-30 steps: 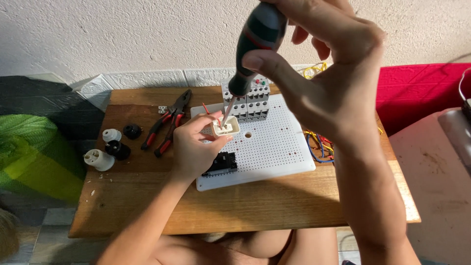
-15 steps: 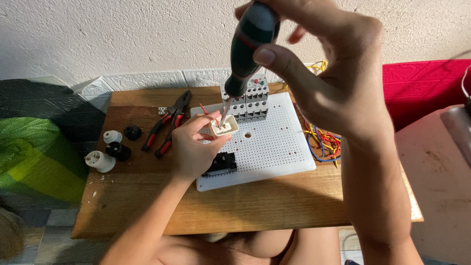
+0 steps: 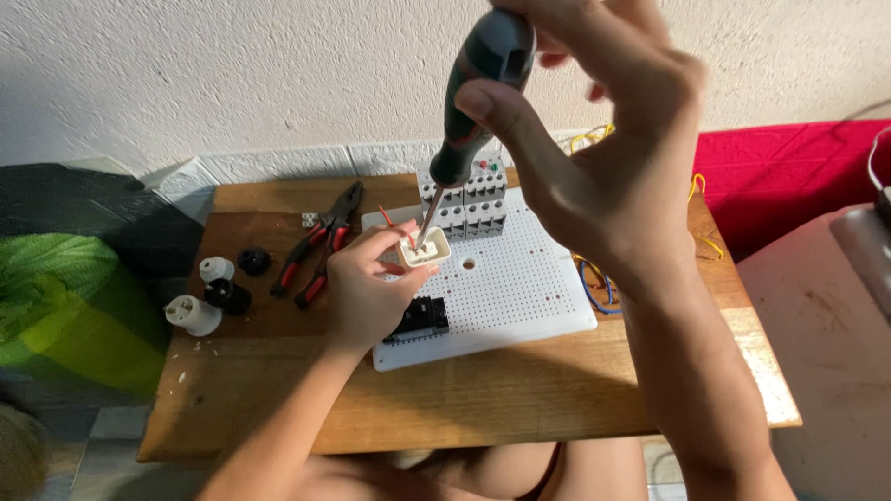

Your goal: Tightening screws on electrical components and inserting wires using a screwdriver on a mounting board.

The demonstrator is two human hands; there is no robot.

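Above the wooden counter (image 3: pixel 520 408), the left hand (image 3: pixel 367 292) pinches a small white socket (image 3: pixel 424 249) while the right hand (image 3: pixel 603 158), grip clenched on a screwdriver (image 3: pixel 478 102), works its terminal screw (red wire (image 3: pixel 385 216) apparently in, tightening seemingly unfinished).

Packages: none in view.
Signs: none in view.
Screens: none in view.
Labels: the only possible ones are tiny coloured marks, one red and one green, on the top face of the grey block of switch modules (image 3: pixel 469 190) at the far edge of the white perforated board (image 3: pixel 529 278), near the middle of the wooden surface (image 3: pixel 520 399). They are too small to tell whether they are stickers or indicator parts.
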